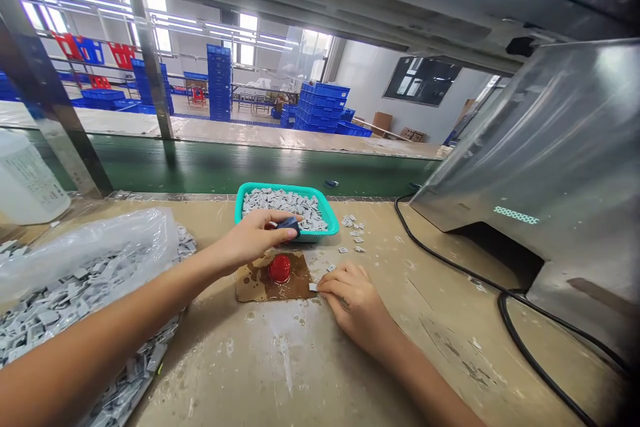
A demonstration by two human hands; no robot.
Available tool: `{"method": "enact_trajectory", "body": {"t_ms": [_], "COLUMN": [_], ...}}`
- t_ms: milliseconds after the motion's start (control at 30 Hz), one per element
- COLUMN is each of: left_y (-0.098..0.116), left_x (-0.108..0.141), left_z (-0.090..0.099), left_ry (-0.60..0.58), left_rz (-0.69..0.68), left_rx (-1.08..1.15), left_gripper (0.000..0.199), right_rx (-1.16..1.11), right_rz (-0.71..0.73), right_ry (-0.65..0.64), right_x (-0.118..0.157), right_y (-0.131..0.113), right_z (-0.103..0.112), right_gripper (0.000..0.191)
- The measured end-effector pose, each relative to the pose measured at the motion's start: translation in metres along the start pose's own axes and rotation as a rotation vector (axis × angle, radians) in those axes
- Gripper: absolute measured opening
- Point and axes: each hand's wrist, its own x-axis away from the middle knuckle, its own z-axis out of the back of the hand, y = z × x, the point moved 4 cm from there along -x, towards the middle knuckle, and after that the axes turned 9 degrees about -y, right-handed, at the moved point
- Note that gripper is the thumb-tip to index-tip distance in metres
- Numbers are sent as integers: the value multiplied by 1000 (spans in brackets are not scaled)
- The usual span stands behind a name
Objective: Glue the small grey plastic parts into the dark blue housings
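Observation:
My left hand (257,235) grips a small dark blue block (289,225) between thumb and fingers, just in front of a turquoise basket (324,229) full of small grey plastic pieces (285,203). My right hand (353,293) pinches one light grey plastic piece (313,287) at the right edge of a wet brown board (253,285). Between the hands, a round red object (279,269) sits on that board; its kind is unclear. Several loose grey pieces (356,232) lie on the table right of the basket.
A big clear bag of grey pieces (75,300) lies at the left, with a white plastic jug (30,177) behind it. To the right, a black cable (450,259) runs past a metal housing (560,167). A green conveyor belt (215,167) crosses behind the table (240,367).

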Motion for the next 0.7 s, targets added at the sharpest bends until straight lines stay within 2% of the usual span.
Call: {"method": "enact_trajectory", "body": {"t_ms": [100,200,300,433,567,700], "left_y": [1,0,-1,2,2,3], "left_x": [-1,-2,-1,1,2,1], "left_z": [3,6,7,9,7,2], "left_ry": [55,130,145,179,145,116], "left_rz": [-37,-62,-59,-113,-124,-138], "left_rx": [39,41,49,33,68,6], "left_gripper": [28,27,27,30,27,22], "right_rx": [-15,-54,-109,-201,-185,-245], "right_rz": [16,16,13,-80,-78,-151], "right_ry": [23,103,143,233,169,230], "right_x": [0,1,1,-1,-1,-2], "right_y": [-1,-2,-6,-7,-6,-2], "right_z": [2,7,10,15,13,23], "right_gripper": [18,16,14,13,14,11]}}
